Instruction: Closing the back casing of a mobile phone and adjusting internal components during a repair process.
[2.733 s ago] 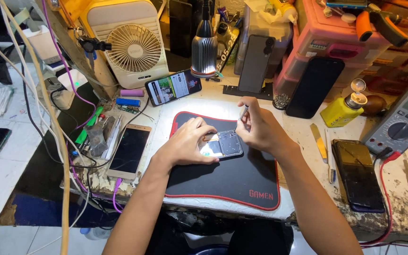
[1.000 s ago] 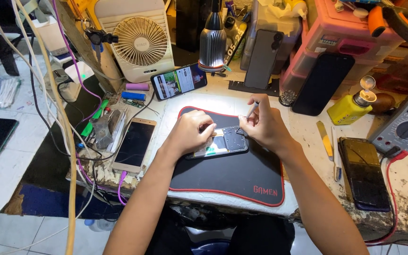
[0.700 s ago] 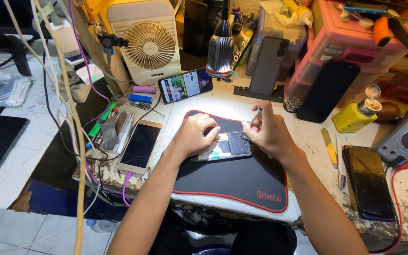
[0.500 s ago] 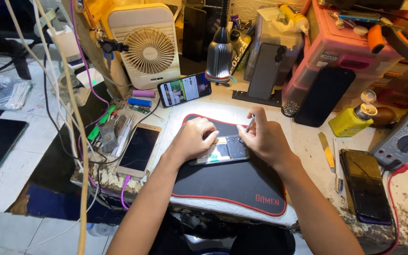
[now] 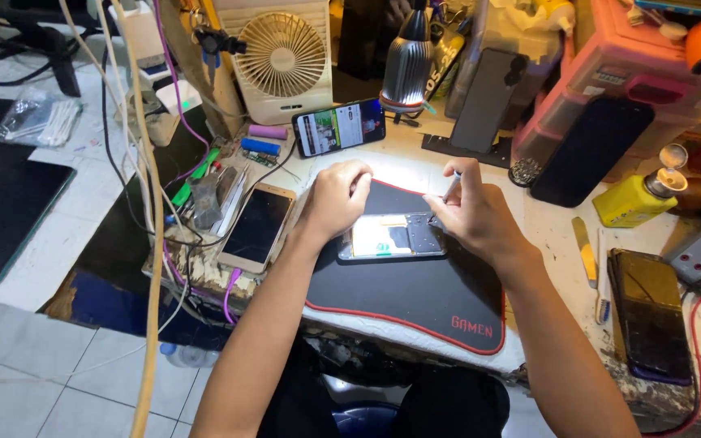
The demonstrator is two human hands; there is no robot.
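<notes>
An opened phone [image 5: 393,237] lies flat on the black mat [image 5: 415,300] (red-edged), between the two hands. The left hand [image 5: 336,195] rests curled on the phone's left end, fingers pressing it down. The right hand [image 5: 472,217] sits at the phone's right end, pinched shut around a thin tool [image 5: 452,186] whose tip meets the phone's far right corner. A lit phone [image 5: 338,127] stands farther off.
</notes>
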